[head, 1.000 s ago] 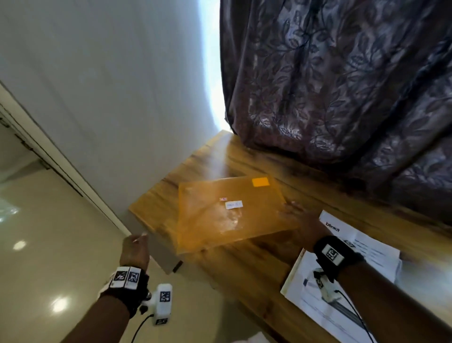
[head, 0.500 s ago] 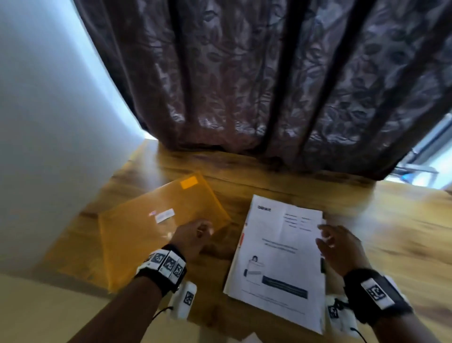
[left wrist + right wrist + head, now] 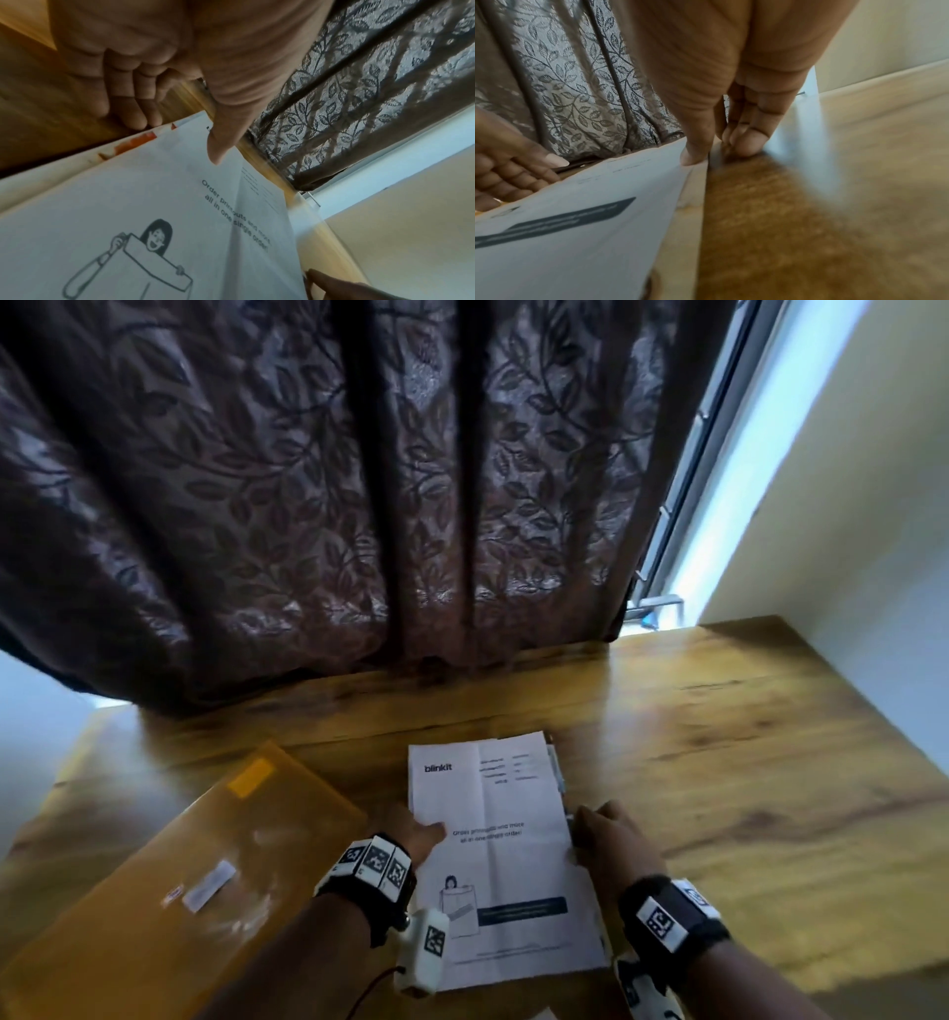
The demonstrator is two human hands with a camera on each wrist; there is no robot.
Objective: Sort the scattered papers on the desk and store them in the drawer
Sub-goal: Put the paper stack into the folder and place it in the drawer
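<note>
- Now that both hands have come off the orange folder (image 3: 169,860), the left hand (image 3: 411,832) and right hand (image 3: 608,839) pinch the blinkit paper stack (image 3: 500,855) by its side edges.
- Gathering looks done (drawer unseen); stack lies on the tabletop (image 3: 744,762), just right of the folder, curtain (image 3: 359,480) behind.

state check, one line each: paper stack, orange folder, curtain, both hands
paper stack: on the desk, gripped at both side edges
orange folder: flat on desk, closed, left of stack
curtain: drawn
left hand: thumb on top sheet, holding left edge
right hand: pinching right edge
</note>
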